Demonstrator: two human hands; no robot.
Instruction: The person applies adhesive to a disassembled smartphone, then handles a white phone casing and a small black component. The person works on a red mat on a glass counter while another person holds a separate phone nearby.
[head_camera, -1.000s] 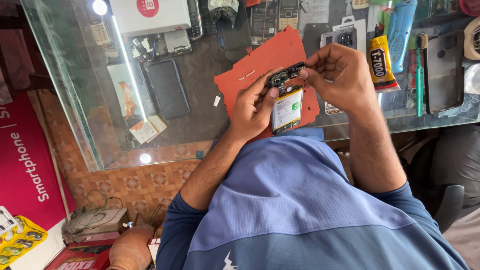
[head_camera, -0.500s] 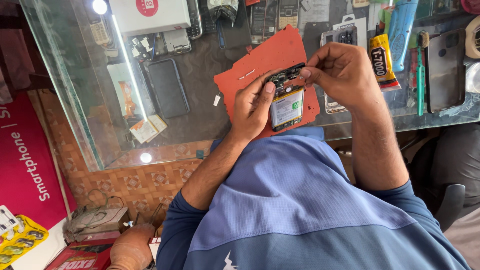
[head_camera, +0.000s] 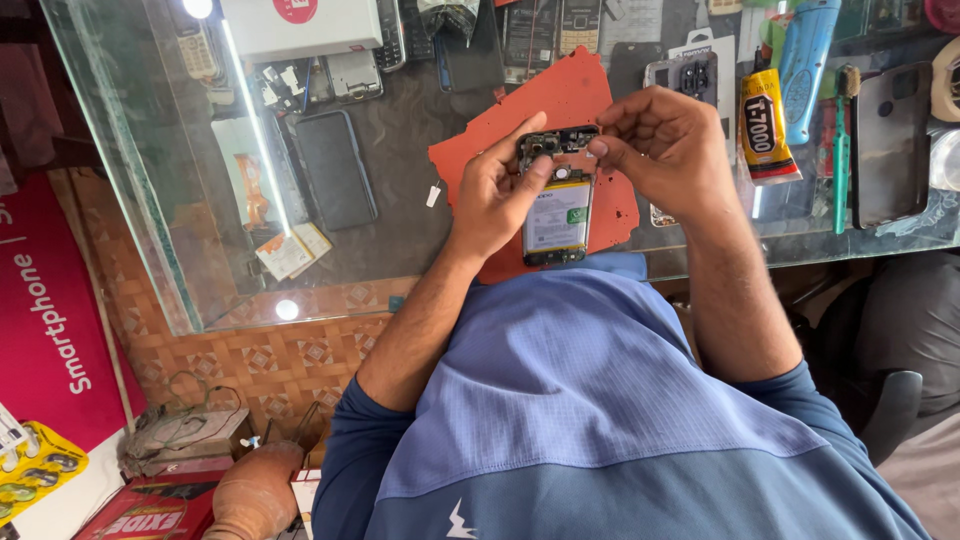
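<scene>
An opened phone (head_camera: 557, 215) with its back cover off shows its battery and its top circuit board. It is held just above a red-orange work mat (head_camera: 560, 95) on the glass counter (head_camera: 400, 230). My left hand (head_camera: 492, 200) grips the phone's left side, with the thumb on the upper board. My right hand (head_camera: 668, 150) pinches the phone's top right corner with its fingertips. Whether a small part sits between those fingers is hidden.
To the right stand a yellow-and-black glue tube (head_camera: 762, 125), a blue tool (head_camera: 806, 55), a green-handled brush (head_camera: 842, 150) and a dark phone shell (head_camera: 890, 140). A black phone (head_camera: 335, 170) and a white box (head_camera: 300, 25) lie to the left. A red sign (head_camera: 50, 310) is below left.
Both hands and the phone have shifted slightly toward me over the mat. The right fingertips have stayed at the phone's top edge.
</scene>
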